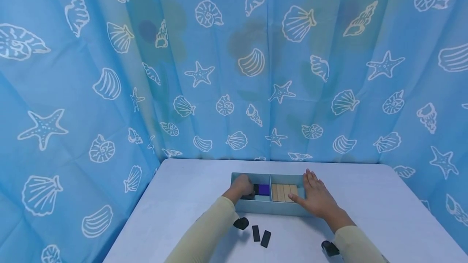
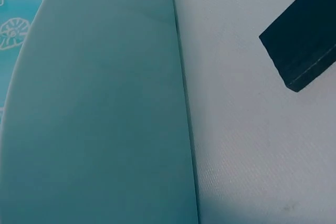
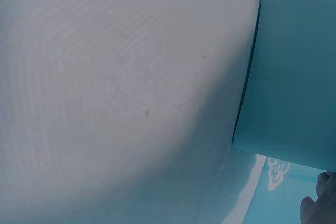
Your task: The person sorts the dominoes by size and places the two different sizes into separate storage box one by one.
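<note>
A light blue box (image 1: 270, 208) with a divider stands on the table. My left hand (image 1: 241, 185) reaches into its left compartment, fingers curled down at a black block (image 1: 249, 196); the fingertips are hidden. A purple block (image 1: 263, 190) lies to the right of that hand, with a black piece (image 1: 256, 189) beside it. Several plain wooden blocks (image 1: 284, 192) stand in a row in the right compartment. My right hand (image 1: 317, 196) rests with spread fingers at the box's right end, its thumb over the wooden blocks. In the right wrist view its fingertips (image 3: 319, 203) show at the corner.
Two black blocks (image 1: 256, 233) (image 2: 304, 35) lie on the white table (image 1: 175, 214) in front of the box. A blue curtain (image 1: 219, 72) with white shell prints hangs behind and at the sides. Black wrist devices (image 1: 241, 223) sit under both forearms.
</note>
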A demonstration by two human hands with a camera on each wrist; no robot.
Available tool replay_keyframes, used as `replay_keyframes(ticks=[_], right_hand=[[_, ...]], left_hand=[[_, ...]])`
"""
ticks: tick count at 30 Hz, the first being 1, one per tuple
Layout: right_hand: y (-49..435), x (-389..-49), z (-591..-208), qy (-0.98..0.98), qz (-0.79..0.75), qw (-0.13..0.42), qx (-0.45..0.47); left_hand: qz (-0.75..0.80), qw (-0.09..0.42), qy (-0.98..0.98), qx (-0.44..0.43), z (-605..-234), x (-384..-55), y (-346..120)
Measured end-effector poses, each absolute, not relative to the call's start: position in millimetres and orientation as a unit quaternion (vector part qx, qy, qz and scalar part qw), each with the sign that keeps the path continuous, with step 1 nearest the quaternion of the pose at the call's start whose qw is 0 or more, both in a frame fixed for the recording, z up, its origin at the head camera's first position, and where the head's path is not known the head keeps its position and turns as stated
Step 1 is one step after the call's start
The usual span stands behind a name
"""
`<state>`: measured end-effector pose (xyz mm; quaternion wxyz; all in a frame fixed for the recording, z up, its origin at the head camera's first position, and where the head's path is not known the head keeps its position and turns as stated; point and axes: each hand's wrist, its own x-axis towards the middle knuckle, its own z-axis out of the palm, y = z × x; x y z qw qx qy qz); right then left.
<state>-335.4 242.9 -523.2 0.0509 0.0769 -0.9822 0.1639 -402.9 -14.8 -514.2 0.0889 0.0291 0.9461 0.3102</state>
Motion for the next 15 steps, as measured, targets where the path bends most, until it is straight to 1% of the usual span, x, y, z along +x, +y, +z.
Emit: replay_keyframes(ticks=[7,15], right_hand=[[240.7,-335.1,-521.3,-0.982,0.163,0.054,0.078],[240.9,-335.0,-521.4,-0.983,0.161,0.051,0.078]], left_hand=[[0.305,0.075,0.949,0.03,-515.2,-405.0,-14.8],[0.303,0.097,0.948,0.016,-511.7,-406.4,-15.3]])
